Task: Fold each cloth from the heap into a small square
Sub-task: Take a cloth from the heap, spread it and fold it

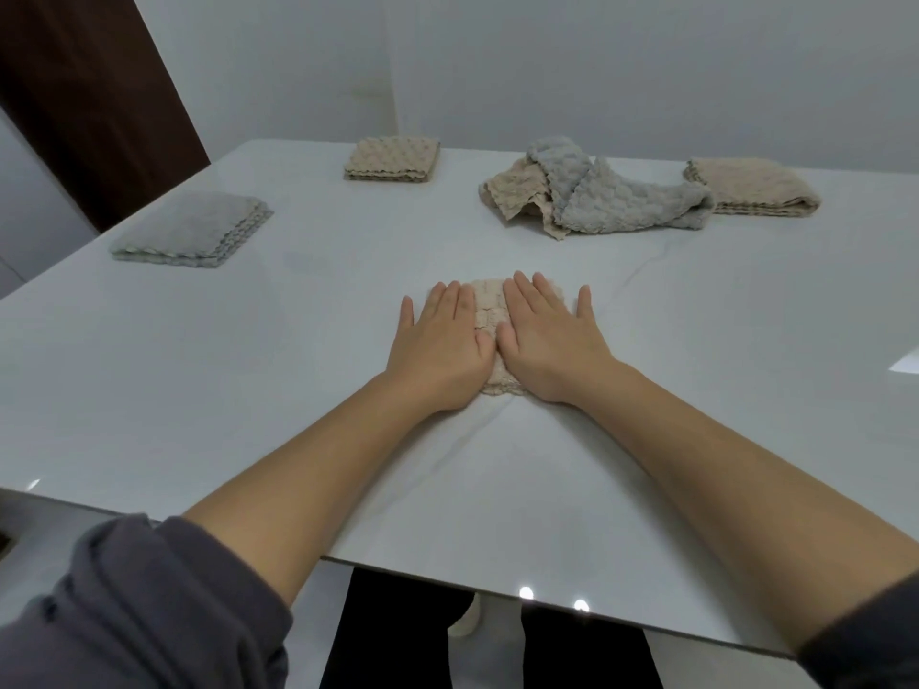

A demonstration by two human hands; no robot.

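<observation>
Both the left hand (pixel 437 348) and the right hand (pixel 547 340) are lying flat, fingers straight, pressing the folded beige cloth (pixel 490 315) onto the table (pixel 248 390) (gripping nothing). The step appears to be final flattening; next, the square likely needs setting aside and a cloth taking from the heap (pixel 597 191).

On the table (pixel 248 390), the left hand (pixel 440 348) and right hand (pixel 547 340) lie flat, side by side, on a folded cloth (pixel 490 310) near the middle. Behind them to the right sits the heap (pixel 597 196), with a right pile (pixel 751 189) just beside its right end. A far pile (pixel 393 159) lies left of the heap, and a left pile (pixel 191 231) lies nearer, by the left edge.
</observation>
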